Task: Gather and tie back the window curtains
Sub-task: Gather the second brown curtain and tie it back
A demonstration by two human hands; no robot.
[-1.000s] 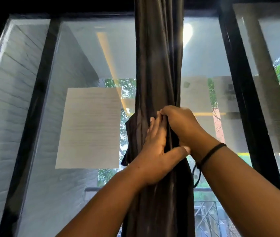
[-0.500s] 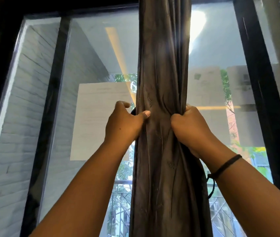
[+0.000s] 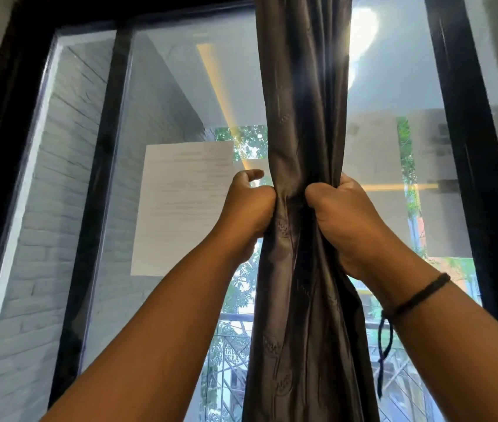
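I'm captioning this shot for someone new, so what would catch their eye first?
A dark gathered curtain hangs down the centre, pinched at mid-height between the left hand and right hand. Left of it, a white printed sheet is stuck on the window glass.

Just 1 view here, the head camera, sitting at the person's eye line and tilted upward rather than down, facing straight into the window frame (image 3: 467,178). It's close: both forearms rise from the bottom edge and fill the lower half. The grip sits dead centre, left hand (image 3: 246,208) and right hand (image 3: 342,214) level with each other on either side of the curtain (image 3: 305,117). Above the grip the lens catches the frame's top bar; left of the grip, a sheet of paper (image 3: 180,208) on the glass. Wide-angle bending shows at the edges, where the uprights lean outward. No 2nd view shares this.
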